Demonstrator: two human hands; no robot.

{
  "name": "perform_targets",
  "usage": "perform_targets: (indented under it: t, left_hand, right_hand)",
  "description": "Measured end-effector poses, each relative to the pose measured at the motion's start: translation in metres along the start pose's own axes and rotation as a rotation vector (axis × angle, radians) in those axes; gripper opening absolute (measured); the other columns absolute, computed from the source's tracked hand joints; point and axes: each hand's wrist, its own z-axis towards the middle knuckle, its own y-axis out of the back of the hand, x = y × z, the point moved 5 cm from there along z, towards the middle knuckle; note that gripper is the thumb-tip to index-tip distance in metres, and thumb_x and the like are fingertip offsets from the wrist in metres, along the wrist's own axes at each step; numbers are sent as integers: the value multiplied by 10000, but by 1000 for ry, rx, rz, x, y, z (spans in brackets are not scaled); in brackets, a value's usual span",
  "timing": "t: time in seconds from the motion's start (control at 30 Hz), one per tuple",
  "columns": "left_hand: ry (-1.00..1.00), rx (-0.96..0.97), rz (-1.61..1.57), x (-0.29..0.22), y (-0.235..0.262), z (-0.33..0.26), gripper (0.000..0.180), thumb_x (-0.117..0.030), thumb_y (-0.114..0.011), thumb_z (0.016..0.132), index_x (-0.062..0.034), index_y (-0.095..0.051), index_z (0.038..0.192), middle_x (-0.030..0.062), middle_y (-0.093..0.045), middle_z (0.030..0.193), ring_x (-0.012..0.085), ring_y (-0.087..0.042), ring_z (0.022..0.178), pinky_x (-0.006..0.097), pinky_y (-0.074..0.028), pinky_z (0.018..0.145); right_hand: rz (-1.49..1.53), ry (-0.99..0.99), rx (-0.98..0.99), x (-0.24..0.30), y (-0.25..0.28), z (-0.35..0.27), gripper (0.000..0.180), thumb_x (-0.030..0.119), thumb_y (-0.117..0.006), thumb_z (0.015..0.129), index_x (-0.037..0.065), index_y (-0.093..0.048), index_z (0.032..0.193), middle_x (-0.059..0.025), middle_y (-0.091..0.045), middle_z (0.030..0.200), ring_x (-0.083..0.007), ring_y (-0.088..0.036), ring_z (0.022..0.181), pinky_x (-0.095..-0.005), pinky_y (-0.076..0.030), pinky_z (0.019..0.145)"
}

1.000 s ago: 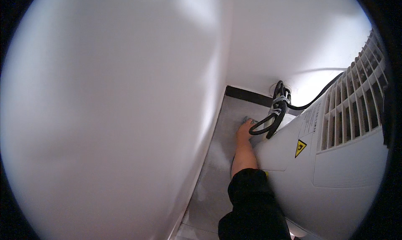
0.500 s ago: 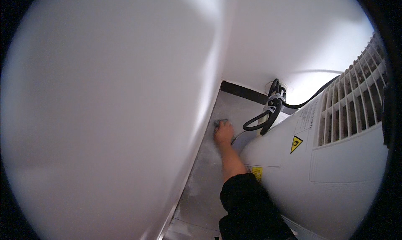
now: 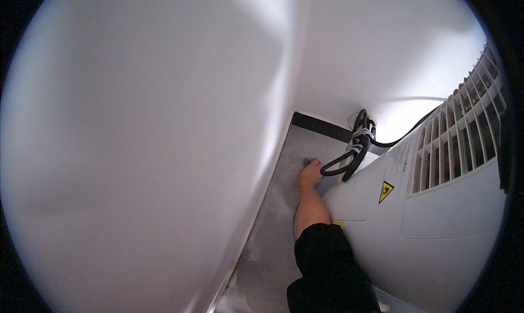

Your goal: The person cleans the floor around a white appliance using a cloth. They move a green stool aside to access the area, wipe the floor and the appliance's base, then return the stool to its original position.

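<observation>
My right hand [image 3: 310,173] reaches down to the grey floor [image 3: 273,225] in a narrow gap, its black sleeve [image 3: 327,258] coming in from the lower edge. Its fingers are closed over a small, crumpled grey cloth [image 3: 307,161], pressed to the floor. Only a scrap of the cloth shows past the fingertips. Just right of the fingers hangs a looped black cable [image 3: 349,163], bound with pale ties. My left hand does not appear.
A large white panel [image 3: 147,149] fills the left side. On the right stands a bulky white appliance [image 3: 360,231] with a slatted grille [image 3: 458,133] and a yellow warning label [image 3: 386,192]. Black skirting [image 3: 322,127] runs along the back wall [image 3: 349,56].
My right hand has slid to the right across the floor with the cloth, closer to the cable loop and the appliance. The view has shifted slightly.
</observation>
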Motion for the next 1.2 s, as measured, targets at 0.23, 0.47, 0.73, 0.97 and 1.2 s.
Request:
perform_targets:
  t: [0.23,0.47,0.73,0.97,1.2]
  left_hand:
    - [23,-51,-9,-12,-18,9,416,-499,-524,742,-239,-576,1063,23,-561,1104,333,-467,993,526,-329,814]
    - [-2,-31,-19,-5,-12,8,416,-499,-524,742,-239,-576,1063,24,-561,1106,334,-466,997,527,-328,816]
    - [29,-62,-14,-5,-18,11,415,-499,-525,742,-239,-576,1062,25,-560,1107,335,-465,1002,528,-327,818]
    - [72,-76,54,-22,-26,13,415,-499,-525,742,-239,-576,1062,25,-560,1108,336,-464,1006,529,-327,820]
    - [46,-77,6,-14,-23,11,414,-499,-525,742,-239,-576,1061,26,-560,1109,337,-462,1011,530,-326,822]
  right_hand:
    - [-127,438,106,23,-44,50,305,179,-550,735,82,-570,1024,-155,-559,1007,-315,-551,904,-401,-454,769]
    - [18,589,521,31,-18,-61,311,276,-624,699,61,-582,920,-143,-563,978,-325,-552,877,-413,-449,773]
    - [-54,272,-69,-3,-22,23,279,176,-529,769,50,-506,1017,-157,-520,969,-345,-524,902,-432,-427,777]
    - [-147,333,161,44,-50,60,392,243,-514,790,132,-490,1165,-151,-488,1115,-336,-468,1015,-416,-400,861]
    - [-61,620,447,51,-40,-45,427,256,-593,717,93,-512,1103,-158,-507,1087,-346,-484,978,-421,-410,857]
